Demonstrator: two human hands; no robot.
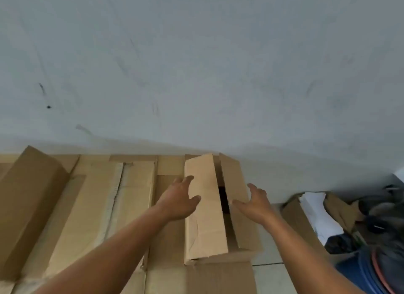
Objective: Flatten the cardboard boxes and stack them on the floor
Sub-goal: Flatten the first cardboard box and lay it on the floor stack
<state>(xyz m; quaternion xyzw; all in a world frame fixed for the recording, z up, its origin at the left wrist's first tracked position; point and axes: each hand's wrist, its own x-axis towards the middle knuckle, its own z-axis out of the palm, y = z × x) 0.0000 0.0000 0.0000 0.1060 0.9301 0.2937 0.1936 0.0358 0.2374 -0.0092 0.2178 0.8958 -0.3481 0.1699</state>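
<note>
A long narrow cardboard box (pixel 207 223) lies against the wall on top of flat cardboard sheets (pixel 98 206). Its two top flaps are partly shut, with a dark gap between them. My left hand (pixel 178 200) rests with spread fingers on the left flap. My right hand (pixel 254 203) is at the right flap, fingers apart, thumb near the gap. Neither hand grips anything. Another long box (pixel 28 201) lies tilted at the far left on the sheets.
A grey scuffed wall (pixel 196 75) rises right behind the boxes. At the right stands an open carton (pixel 297 219) with white paper (pixel 317 215) in it, next to dark bags and coiled hoses (pixel 378 239). A strip of pale floor (pixel 265 250) shows between them.
</note>
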